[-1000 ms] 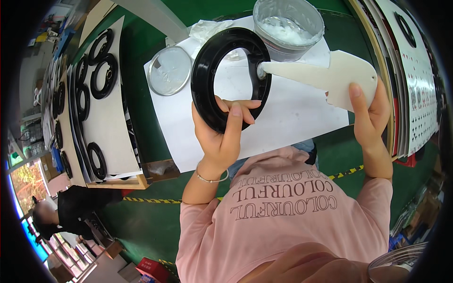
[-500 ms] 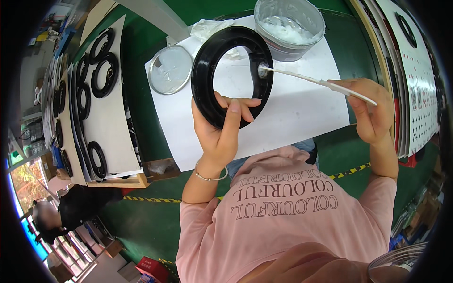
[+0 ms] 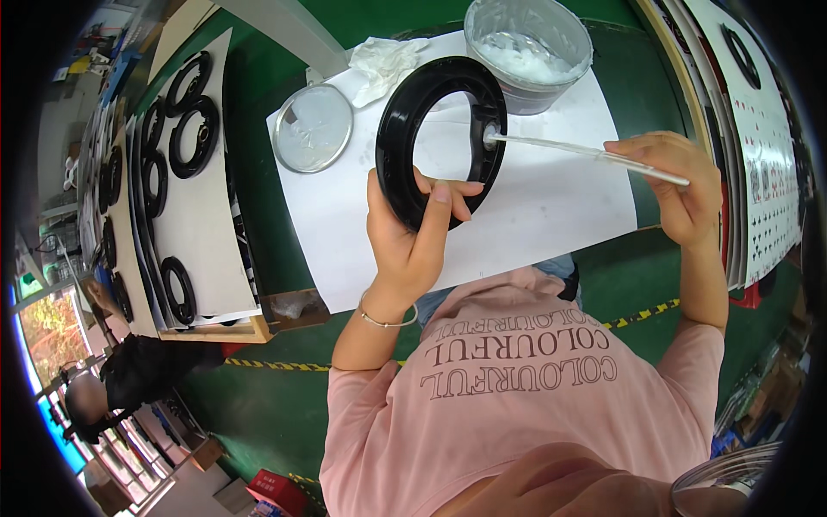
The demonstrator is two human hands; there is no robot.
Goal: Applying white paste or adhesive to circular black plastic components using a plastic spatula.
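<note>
My left hand (image 3: 413, 228) grips the lower part of a black plastic ring (image 3: 398, 142), its fingers reaching through the opening and the thumb in front. The ring stands tilted above a white sheet (image 3: 551, 185). My right hand (image 3: 676, 177) is closed around a thin white stick (image 3: 568, 150). The stick's far tip touches the inner right side of the ring, where a small dab of white grease (image 3: 492, 135) shows. Behind the ring is a clear tub (image 3: 527, 90) part full of white grease, with its round lid (image 3: 312, 129) lying to the left on the sheet.
A crumpled white tissue (image 3: 383, 67) lies between lid and tub. At left, a board (image 3: 215, 220) carries several black rings; another ring (image 3: 741, 56) rests on the printed board at right. A grey post (image 3: 289, 30) rises at the table's back. A person in black (image 3: 138, 375) is at far left.
The ring in my left hand has shifted right and turned more edge-on. My right hand has changed its angle slightly, and the stick's tip stays at the ring's right side.
</note>
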